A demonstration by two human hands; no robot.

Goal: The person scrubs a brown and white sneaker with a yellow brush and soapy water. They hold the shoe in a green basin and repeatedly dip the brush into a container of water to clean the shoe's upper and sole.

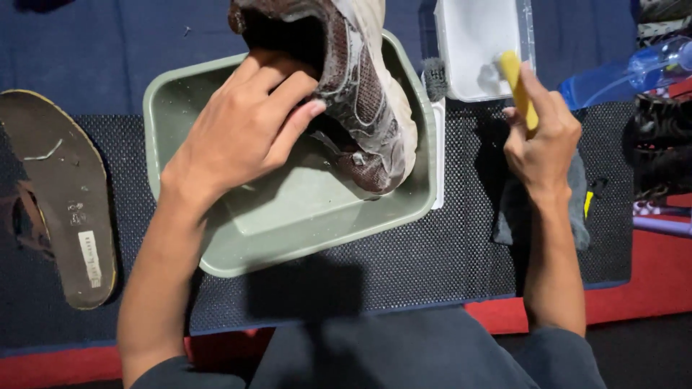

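Sage-green moulded plastic forms the shallow rectangular basin (288, 216) with rounded corners, which sits on a black, knobbly mesh mat (404, 266). Over it we hold a soiled sneaker (360, 94) of brown mesh and pale, foam-streaked panels, its toe resting on the wet basin floor. Our left hand (245, 126) has its grip closed on the collar, fingers curled into the shoe opening. Our right hand (544, 137) has its grip closed round a smooth yellow brush handle (517, 86), whose tip reaches into a white rectangular tub (476, 43) just beyond the basin. A dark bristled brush (434, 78) lies between basin and tub. A grey cloth (577, 209) lies beneath the right wrist. To the left, a flat brown insole (61, 194) rests on the mat, and a clear blue bottle (627, 75) lies at the far right.
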